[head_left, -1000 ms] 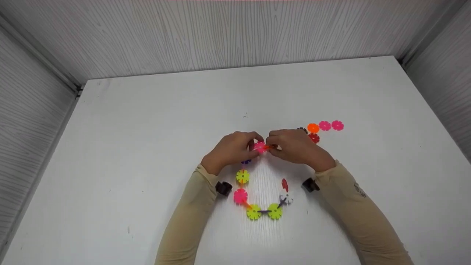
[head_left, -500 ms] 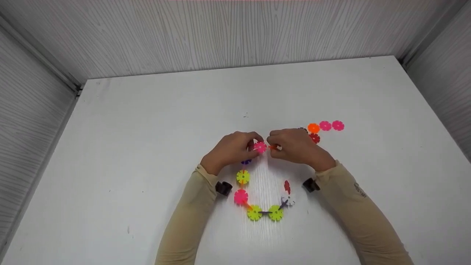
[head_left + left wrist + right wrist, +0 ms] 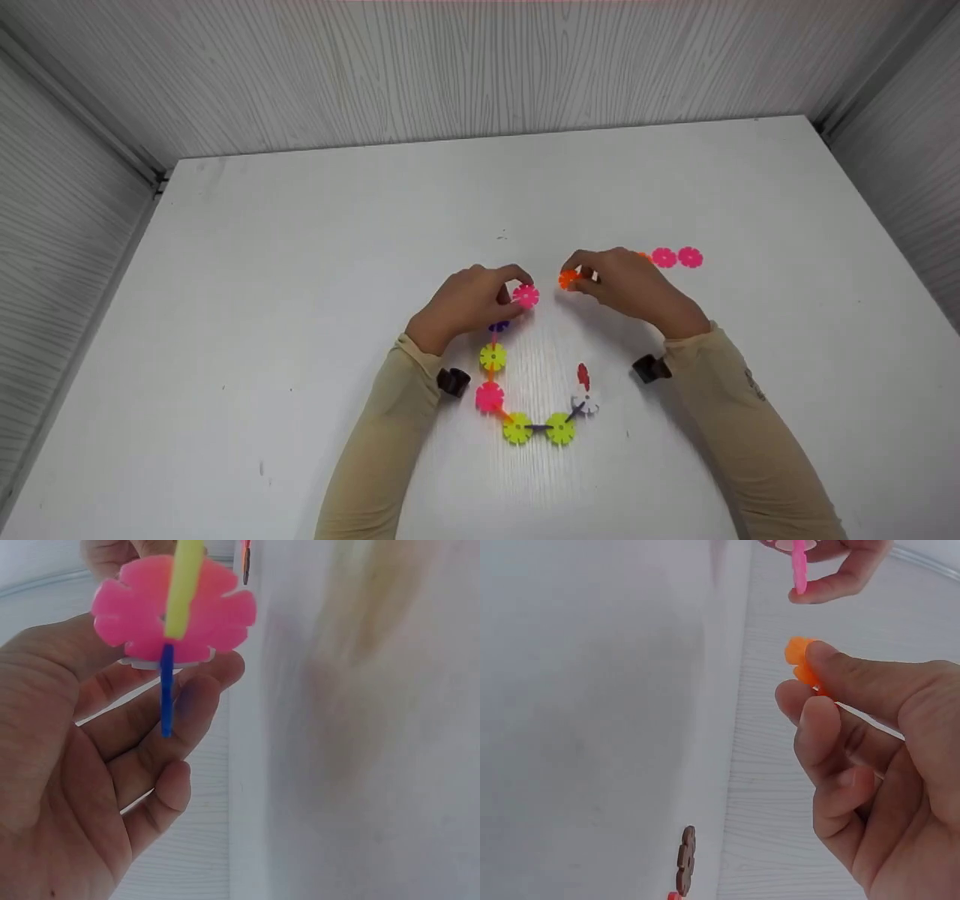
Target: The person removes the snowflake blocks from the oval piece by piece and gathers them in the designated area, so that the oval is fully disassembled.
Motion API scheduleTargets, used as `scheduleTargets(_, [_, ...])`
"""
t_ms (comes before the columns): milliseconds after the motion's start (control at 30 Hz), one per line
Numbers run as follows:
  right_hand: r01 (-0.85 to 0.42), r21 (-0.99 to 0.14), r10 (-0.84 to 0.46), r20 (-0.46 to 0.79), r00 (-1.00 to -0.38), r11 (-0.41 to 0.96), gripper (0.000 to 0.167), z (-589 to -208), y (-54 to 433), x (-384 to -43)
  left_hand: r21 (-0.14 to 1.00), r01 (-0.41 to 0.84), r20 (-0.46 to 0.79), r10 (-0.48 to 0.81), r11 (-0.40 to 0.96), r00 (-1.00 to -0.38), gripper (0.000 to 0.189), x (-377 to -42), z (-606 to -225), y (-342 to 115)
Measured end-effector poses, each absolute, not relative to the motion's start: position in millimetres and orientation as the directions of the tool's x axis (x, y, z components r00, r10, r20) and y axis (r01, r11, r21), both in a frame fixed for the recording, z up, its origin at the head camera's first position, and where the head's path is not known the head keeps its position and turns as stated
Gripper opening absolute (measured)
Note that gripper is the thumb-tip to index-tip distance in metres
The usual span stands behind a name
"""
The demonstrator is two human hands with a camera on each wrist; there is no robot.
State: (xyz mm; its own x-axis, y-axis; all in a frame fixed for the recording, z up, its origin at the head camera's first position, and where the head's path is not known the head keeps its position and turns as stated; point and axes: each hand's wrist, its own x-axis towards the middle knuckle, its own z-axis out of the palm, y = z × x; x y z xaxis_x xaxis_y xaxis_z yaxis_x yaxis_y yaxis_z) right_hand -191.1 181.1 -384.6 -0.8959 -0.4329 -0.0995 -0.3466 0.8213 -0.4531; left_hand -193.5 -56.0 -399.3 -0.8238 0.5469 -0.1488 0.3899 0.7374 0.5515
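Observation:
My left hand (image 3: 466, 306) pinches a pink notched snowflake disc (image 3: 526, 295) at the upper end of a curved chain of linked discs. Down from it run a blue disc (image 3: 498, 326), a yellow disc (image 3: 493, 357), a lower pink disc (image 3: 490, 397), two more yellow ones, a white disc (image 3: 586, 402) and a red disc (image 3: 583, 376) at the other end. Thumb and fingertips of my right hand (image 3: 628, 283) hold a loose orange disc (image 3: 568, 280), a short gap to the right of the pinched pink one. In the right wrist view that orange disc (image 3: 802, 660) is partly hidden by the thumb.
Two loose pink discs (image 3: 677, 257) lie on the white table (image 3: 337, 225) beyond my right hand, with an orange one mostly hidden. In the right wrist view a brown disc (image 3: 685, 861) and a bit of red show low down. Panels enclose the table's back and sides.
My right hand has drawn back up and to the right with the orange disc, turning its face into view and widening the gap. My left hand still pinches the pink disc, almost unmoved.

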Motion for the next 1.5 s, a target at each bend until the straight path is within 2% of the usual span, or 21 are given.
scheduleTargets(133, [-0.310,-0.480,-0.416,-0.130,-0.900,0.821,0.030,-380,186,-192,0.551,0.380,-0.162,0.543,0.743,-0.824,0.035,-194,-400,-56])
scheduleTargets(333, [-0.325,-0.522,-0.444,-0.118,-0.888,0.789,0.037,-378,194,-195,0.548,0.364,-0.188,0.535,0.753,-0.824,0.036,-194,-400,-56])
scheduleTargets(533, [-0.315,-0.534,-0.431,-0.104,-0.897,0.785,0.038,-375,205,-197,0.552,0.368,-0.196,0.546,0.748,-0.815,0.034,-194,-400,-57])
scheduleTargets(900, [-0.173,-0.605,-0.383,-0.237,-0.893,0.777,0.044,-368,232,-202,0.550,0.369,-0.202,0.549,0.749,-0.811,0.037,-194,-400,-58])
scheduleTargets(1267, [-0.135,-0.575,-0.374,-0.321,-0.870,0.807,0.041,-370,257,-207,0.546,0.371,-0.203,0.548,0.751,-0.811,0.036,-193,-401,-58])
scheduleTargets(1500, [-0.045,-0.568,-0.322,-0.398,-0.859,0.822,0.041,-374,276,-211,0.535,0.369,-0.208,0.542,0.760,-0.814,0.035,-193,-401,-58])
